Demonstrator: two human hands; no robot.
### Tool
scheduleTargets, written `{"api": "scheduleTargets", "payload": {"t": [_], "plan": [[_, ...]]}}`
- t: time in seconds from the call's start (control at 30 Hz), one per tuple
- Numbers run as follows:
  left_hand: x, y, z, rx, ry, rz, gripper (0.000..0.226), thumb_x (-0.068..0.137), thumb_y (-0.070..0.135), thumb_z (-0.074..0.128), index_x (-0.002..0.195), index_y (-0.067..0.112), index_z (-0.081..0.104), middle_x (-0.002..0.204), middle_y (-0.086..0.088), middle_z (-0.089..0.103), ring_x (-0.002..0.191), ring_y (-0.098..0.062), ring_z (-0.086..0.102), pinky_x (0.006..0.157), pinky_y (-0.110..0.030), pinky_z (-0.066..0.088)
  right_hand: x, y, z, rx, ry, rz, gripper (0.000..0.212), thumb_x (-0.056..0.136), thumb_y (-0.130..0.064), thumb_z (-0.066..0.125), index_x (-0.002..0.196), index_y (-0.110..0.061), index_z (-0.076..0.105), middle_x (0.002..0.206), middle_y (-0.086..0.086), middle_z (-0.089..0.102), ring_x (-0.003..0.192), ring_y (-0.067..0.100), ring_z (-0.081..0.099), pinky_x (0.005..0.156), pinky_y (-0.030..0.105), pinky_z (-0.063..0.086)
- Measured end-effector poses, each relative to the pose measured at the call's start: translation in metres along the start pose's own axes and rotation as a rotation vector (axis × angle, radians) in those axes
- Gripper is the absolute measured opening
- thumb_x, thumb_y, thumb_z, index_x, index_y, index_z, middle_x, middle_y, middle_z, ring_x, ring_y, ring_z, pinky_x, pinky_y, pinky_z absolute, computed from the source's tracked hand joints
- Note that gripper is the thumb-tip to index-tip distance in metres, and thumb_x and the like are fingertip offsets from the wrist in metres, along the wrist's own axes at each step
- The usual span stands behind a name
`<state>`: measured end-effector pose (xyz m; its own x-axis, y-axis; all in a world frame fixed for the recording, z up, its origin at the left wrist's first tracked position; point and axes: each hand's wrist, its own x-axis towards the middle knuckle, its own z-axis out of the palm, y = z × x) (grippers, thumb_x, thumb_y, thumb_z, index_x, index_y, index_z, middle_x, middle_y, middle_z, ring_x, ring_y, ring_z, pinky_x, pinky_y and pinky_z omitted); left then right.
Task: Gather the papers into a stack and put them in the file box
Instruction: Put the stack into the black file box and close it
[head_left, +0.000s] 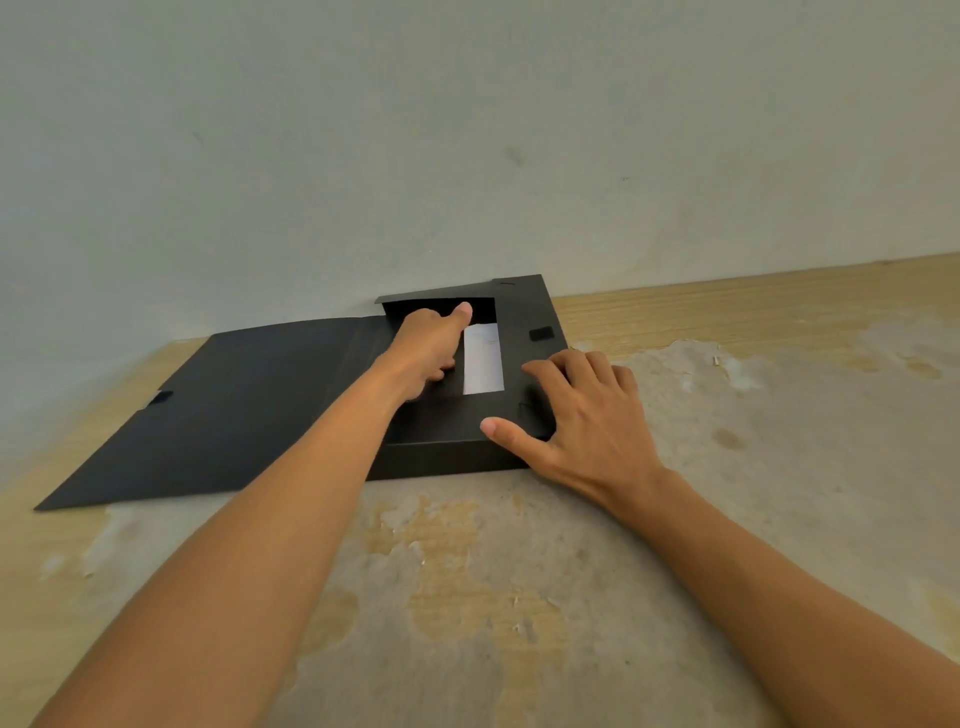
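A black file box (447, 447) lay open on a worn wooden tabletop (519, 597) near the centre of the frame, pushed up against a pale wall (467, 130). Its lid (208, 410) was folded out flat to the left, reaching toward the lower left of the frame, with a small black fastener patch (161, 397) near its outer edge. A matching patch (541, 333) sat on the right side flap (524, 317) of the box.

The papers (483, 358) lay inside the box, showing as a narrow white strip between the inner flaps, just right of the left hand (428, 348). That hand reached into the box from the lower left, its thumb pointing toward the far flap (436, 297) at the wall; its fingers were curled down into the box, and whether they gripped anything could not be told.

The right hand (576, 415) rested flat and spread on the near right corner of the box, fingers on the side flap and thumb on the near flap, pressing down without grasping. The tabletop's surface was patchy, with grey worn areas over the light wood.
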<state>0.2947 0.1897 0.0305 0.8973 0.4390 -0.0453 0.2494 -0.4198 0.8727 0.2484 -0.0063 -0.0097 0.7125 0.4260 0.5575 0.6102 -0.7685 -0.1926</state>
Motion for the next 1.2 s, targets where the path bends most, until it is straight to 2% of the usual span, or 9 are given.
{"api": "scheduleTargets", "payload": {"t": [0.1, 0.27, 0.4, 0.57, 0.7, 0.83, 1.03, 1.1, 1.2], "plan": [[-0.015, -0.017, -0.031, 0.049, 0.067, 0.124, 0.031, 0.09, 0.052, 0.05, 0.091, 0.021, 0.053, 0.091, 0.001, 0.05, 0.081, -0.012, 0.047, 0.073, -0.031, 0.038, -0.002, -0.004, -0.007, -0.075, -0.022, -0.033, 0.077, 0.076, -0.081, 0.026, 0.113, -0.021, 0.058, 0.112, 0.004, 0.057, 0.102, 0.024, 0.051, 0.09, 0.039, 0.034], [-0.058, -0.071, -0.092, 0.163, 0.184, 0.123, 0.041, 0.084, 0.043, 0.065, 0.117, 0.019, 0.061, 0.114, 0.004, 0.059, 0.103, -0.012, 0.054, 0.085, -0.026, 0.04, -0.013, -0.032, -0.01, -0.163, -0.127, -0.083, 0.074, 0.078, -0.078, 0.024, 0.117, -0.021, 0.053, 0.118, 0.008, 0.056, 0.109, 0.028, 0.05, 0.095, 0.047, 0.036], [-0.095, -0.115, -0.139, 0.292, 0.3, 0.074, 0.041, 0.08, 0.042, 0.07, 0.113, 0.018, 0.064, 0.117, -0.002, 0.065, 0.109, -0.02, 0.059, 0.095, -0.035, 0.045, -0.024, -0.048, -0.003, -0.194, -0.191, -0.062, 0.066, 0.08, -0.069, 0.039, 0.124, -0.021, 0.046, 0.128, 0.009, 0.051, 0.126, 0.031, 0.041, 0.106, 0.054, 0.027], [-0.126, -0.155, -0.194, 0.602, 0.481, -0.051, 0.048, 0.082, 0.054, 0.061, 0.112, 0.017, 0.063, 0.112, -0.007, 0.065, 0.11, -0.031, 0.056, 0.094, -0.044, 0.042, -0.025, -0.05, -0.007, -0.182, -0.178, -0.043, 0.061, 0.081, -0.065, 0.047, 0.125, -0.021, 0.049, 0.128, 0.007, 0.053, 0.125, 0.03, 0.043, 0.108, 0.052, 0.025], [-0.132, -0.176, -0.226, 0.764, 0.49, -0.298, 0.077, 0.082, 0.072, 0.04, 0.13, 0.013, 0.045, 0.13, -0.017, 0.05, 0.123, -0.035, 0.042, 0.102, -0.049, 0.028, -0.025, -0.053, -0.006, -0.164, -0.158, -0.025, 0.059, 0.081, -0.062, 0.053, 0.123, -0.02, 0.053, 0.127, 0.008, 0.055, 0.124, 0.03, 0.045, 0.107, 0.053, 0.026], [-0.127, -0.174, -0.234, 0.778, 0.5, -0.322, 0.083, 0.082, 0.074, 0.037, 0.135, 0.009, 0.038, 0.134, -0.021, 0.047, 0.125, -0.038, 0.039, 0.1, -0.048, 0.029, -0.025, -0.054, -0.006, -0.14, -0.142, -0.017, 0.058, 0.081, -0.06, 0.054, 0.122, -0.02, 0.054, 0.127, 0.008, 0.055, 0.124, 0.03, 0.046, 0.108, 0.053, 0.025], [-0.11, -0.158, -0.236, 0.623, 0.582, -0.353, 0.088, 0.072, 0.067, 0.062, 0.131, 0.007, 0.037, 0.126, -0.021, 0.052, 0.118, -0.039, 0.044, 0.091, -0.045, 0.042, -0.025, -0.053, -0.006, -0.137, -0.127, -0.012, 0.054, 0.082, -0.061, 0.051, 0.119, -0.021, 0.055, 0.125, 0.008, 0.056, 0.12, 0.029, 0.048, 0.107, 0.05, 0.027], [-0.107, -0.157, -0.243, 0.326, 0.701, -0.398, 0.086, 0.067, 0.053, 0.076, 0.127, 0.002, 0.042, 0.123, -0.022, 0.056, 0.114, -0.039, 0.051, 0.087, -0.042, 0.046, -0.026, -0.051, -0.006, -0.128, -0.11, -0.002, 0.053, 0.082, -0.062, 0.051, 0.116, -0.021, 0.055, 0.121, 0.007, 0.058, 0.116, 0.029, 0.049, 0.105, 0.05, 0.029], [-0.1, -0.156, -0.258, -0.421, 0.908, -0.415, 0.057, 0.067, 0.018, 0.082, 0.113, -0.005, 0.057, 0.113, -0.016, 0.064, 0.098, -0.029, 0.062, 0.079, -0.029, 0.049, -0.026, -0.05, -0.004, -0.144, -0.106, -0.003, 0.054, 0.082, -0.064, 0.048, 0.116, -0.023, 0.055, 0.12, 0.005, 0.057, 0.115, 0.027, 0.05, 0.104, 0.048, 0.03]]}}
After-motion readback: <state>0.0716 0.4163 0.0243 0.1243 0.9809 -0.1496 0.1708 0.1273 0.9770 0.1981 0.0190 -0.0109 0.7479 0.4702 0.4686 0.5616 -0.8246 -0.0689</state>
